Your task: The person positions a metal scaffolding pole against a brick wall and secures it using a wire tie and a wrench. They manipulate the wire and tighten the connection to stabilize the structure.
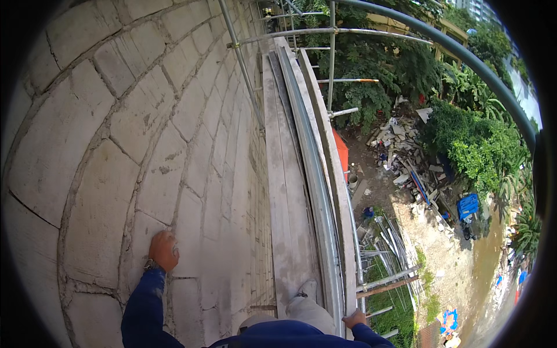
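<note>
Dark blue long sleeves [142, 310], a dark wristband [152, 265], light grey trousers [310, 313] and a grey shoe [307, 288].

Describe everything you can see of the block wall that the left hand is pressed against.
The block wall fills the left of the view, built of large pale grey blocks laid in staggered courses with darker mortar joints between them. Its surface looks rough and chalky, with scuffs, stains and some chipped edges. It stands upright beside the scaffold plank and runs away into the distance. The left hand rests on one block, seemingly palm down.

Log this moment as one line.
left hand: flat on block wall | right hand: gripping scaffold rail | stance: on plank
</note>
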Demonstrator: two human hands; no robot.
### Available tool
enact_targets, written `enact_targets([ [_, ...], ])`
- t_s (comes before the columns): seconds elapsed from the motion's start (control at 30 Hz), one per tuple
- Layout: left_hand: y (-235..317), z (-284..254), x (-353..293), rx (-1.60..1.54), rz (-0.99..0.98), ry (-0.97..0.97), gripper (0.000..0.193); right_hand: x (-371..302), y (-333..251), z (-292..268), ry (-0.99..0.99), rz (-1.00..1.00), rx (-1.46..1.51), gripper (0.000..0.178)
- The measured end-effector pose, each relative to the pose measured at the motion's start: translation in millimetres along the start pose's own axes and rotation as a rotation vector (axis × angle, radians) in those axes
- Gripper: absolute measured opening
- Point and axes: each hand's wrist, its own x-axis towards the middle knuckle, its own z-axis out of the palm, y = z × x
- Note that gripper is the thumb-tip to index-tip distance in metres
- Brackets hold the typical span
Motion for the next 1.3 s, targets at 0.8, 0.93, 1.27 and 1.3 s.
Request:
enact_targets([
  [0.8,-10,69,284,-0.433,0.035,-0.305,0.027,160,-236,-146,0.163,-0.135,-0.038,0.077],
  [0.93,-36,47,353,-0.386,0.132,-0.26,0.03,182,-284,-163,0.156,-0.153,0.103,0.075],
  [1.27,-63,67,392,-0.604,0.042,-0.343,0.032,250,-384,-211,0.063,-0.162,0.08,0.086],
  [1.3,-75,94,387,-0.642,0.104,-0.341,0.033,264,-394,-212,0.066,-0.182,0.077,0.086],
])
